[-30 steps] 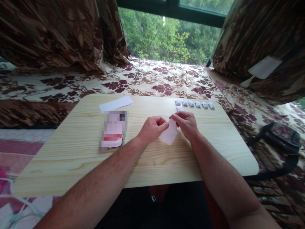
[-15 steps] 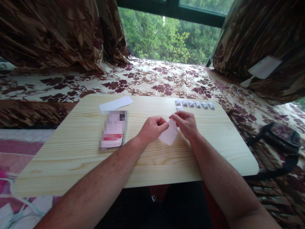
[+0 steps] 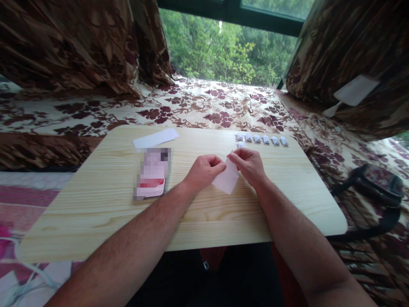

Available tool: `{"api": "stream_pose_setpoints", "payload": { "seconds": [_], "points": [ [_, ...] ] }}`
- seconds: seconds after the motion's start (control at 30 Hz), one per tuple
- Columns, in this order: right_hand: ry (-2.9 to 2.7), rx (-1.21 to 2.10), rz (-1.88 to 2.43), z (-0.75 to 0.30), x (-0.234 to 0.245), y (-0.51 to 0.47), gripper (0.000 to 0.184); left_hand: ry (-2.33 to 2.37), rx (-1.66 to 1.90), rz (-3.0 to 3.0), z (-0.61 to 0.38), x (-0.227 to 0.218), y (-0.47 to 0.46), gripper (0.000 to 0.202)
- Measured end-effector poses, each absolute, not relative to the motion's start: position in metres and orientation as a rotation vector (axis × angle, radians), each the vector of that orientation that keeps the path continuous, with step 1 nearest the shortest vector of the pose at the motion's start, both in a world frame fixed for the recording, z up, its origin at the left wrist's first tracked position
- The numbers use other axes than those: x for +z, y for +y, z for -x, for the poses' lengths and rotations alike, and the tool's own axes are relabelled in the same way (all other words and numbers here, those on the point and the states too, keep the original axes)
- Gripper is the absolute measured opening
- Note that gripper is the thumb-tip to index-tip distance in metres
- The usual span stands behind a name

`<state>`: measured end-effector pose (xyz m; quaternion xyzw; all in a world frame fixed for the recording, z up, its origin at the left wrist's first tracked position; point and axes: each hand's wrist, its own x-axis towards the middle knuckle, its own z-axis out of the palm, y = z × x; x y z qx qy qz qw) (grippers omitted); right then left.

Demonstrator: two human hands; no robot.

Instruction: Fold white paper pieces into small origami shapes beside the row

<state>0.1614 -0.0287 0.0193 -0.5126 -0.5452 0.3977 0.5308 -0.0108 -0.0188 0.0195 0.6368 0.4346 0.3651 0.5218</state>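
Between my two hands is a small piece of white paper (image 3: 227,179), tilted with one corner pointing down toward me. My left hand (image 3: 206,170) pinches its upper left edge between thumb and fingers. At the top corner, my right hand (image 3: 248,164) grips the paper with thumb and forefinger. Just beyond my right hand lies one small folded white paper piece (image 3: 241,145), partly hidden by the fingers. Behind it, several more folded paper pieces (image 3: 257,138) stand in a row along the far right of the table.
The light wooden table (image 3: 105,204) holds a phone (image 3: 151,175), blurred out, on the left. White paper strips (image 3: 156,138) lie behind the phone. Beyond are a floral-covered ledge (image 3: 220,106) and curtains. A black bag-like object (image 3: 381,185) sits off the right side.
Both hands stay in nearly the same place. The paper between them has shifted very slightly, and the view has moved a touch.
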Motion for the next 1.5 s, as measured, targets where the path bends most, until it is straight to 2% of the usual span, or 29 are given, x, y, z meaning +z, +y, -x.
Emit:
{"api": "stream_pose_setpoints", "payload": {
  "seconds": [0.33,0.5,0.7,1.07,1.5],
  "points": [
    [-1.330,0.958,1.218,-0.162,0.019,-0.027,0.035,1.044,0.904,-1.503,0.011,0.018,-0.017,0.026],
    [-1.365,1.063,1.189,-0.167,0.017,-0.025,0.032,1.104,0.941,-1.478,0.011,0.018,-0.017,0.025],
    [-1.382,0.984,1.224,-0.167,0.016,-0.024,0.026,1.132,0.962,-1.495,0.010,0.018,-0.016,0.024],
    [-1.416,1.042,1.203,-0.166,0.022,-0.027,0.023,1.150,1.012,-1.456,0.016,0.018,-0.011,0.024],
    [-1.419,1.212,1.121,-0.170,0.024,-0.026,0.016,1.167,1.036,-1.431,0.019,0.016,-0.008,0.025]
  ]
}}
